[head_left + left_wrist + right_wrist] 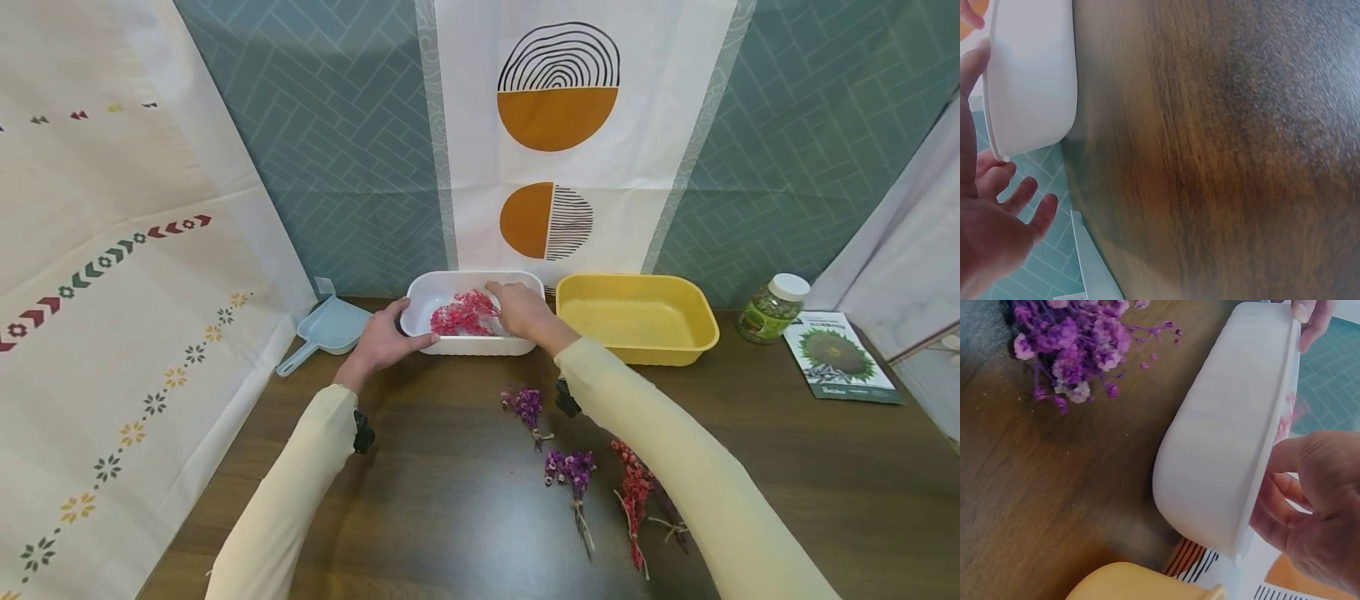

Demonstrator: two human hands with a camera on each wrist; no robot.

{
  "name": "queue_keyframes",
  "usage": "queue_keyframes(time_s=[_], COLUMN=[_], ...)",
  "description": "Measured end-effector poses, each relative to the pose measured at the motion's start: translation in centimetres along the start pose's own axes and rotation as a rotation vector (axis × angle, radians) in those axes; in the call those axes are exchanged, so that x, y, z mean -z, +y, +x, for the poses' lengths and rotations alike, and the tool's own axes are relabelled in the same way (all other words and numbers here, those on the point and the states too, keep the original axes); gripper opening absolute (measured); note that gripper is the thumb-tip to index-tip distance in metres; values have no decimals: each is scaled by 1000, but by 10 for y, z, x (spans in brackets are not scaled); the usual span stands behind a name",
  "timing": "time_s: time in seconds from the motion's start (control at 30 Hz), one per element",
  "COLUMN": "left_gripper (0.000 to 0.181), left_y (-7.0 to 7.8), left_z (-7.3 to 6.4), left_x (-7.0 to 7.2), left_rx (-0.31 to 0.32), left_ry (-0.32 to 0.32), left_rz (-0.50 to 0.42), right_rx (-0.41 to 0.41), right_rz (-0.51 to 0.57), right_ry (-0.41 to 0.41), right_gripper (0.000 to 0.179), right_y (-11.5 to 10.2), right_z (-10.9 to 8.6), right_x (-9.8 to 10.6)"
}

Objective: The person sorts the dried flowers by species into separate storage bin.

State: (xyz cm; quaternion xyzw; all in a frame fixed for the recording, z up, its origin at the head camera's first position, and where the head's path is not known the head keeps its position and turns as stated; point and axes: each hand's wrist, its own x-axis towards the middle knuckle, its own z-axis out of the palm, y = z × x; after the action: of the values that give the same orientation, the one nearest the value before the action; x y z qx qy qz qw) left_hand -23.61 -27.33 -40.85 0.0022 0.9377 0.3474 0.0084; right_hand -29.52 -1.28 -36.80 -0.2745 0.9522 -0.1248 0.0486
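Observation:
A white plastic tub (480,345) stands at the back of the table with a bunch of pink dried flowers (459,316) inside. At its left end my left hand (381,340) grips the rim. In the left wrist view the thumb lies along the rim, and some fingers (1041,219) spread loosely beyond the corner. My right hand (522,311) reaches into the tub's right side and holds the stem end of the pink bunch. Seen from the right wrist, its fingertips are partly hidden behind the tub wall (1222,437).
A yellow tub (637,357) sits just right of the white one. Purple bunches (576,472) and a red bunch (635,487) lie near the right forearm. A blue dustpan (335,323) is at left; a white-lidded jar (772,310) and printed packet (840,357) at right.

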Motion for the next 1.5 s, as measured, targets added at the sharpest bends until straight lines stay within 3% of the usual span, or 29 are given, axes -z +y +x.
queue_keyframes(time_s=[0.33, 0.77, 0.93, 1.2, 1.5], left_gripper=[104, 105, 105, 104, 104], left_y=[1, 0, 0, 1, 2], left_z=[1, 1, 2, 2, 1], left_x=[-2, 2, 2, 3, 1], left_rx=[-3, -7, -8, -19, -8], left_ry=[3, 2, 0, 7, -5], left_rz=[0, 2, 9, 34, 22], right_rx=[32, 56, 59, -3, -53], right_rz=[27, 268, 320, 356, 463], right_ry=[65, 162, 175, 199, 173], right_gripper=[53, 48, 46, 46, 45], right_y=[11, 31, 34, 43, 52], right_z=[-15, -62, -84, -125, -178], right_x=[10, 27, 33, 43, 42])
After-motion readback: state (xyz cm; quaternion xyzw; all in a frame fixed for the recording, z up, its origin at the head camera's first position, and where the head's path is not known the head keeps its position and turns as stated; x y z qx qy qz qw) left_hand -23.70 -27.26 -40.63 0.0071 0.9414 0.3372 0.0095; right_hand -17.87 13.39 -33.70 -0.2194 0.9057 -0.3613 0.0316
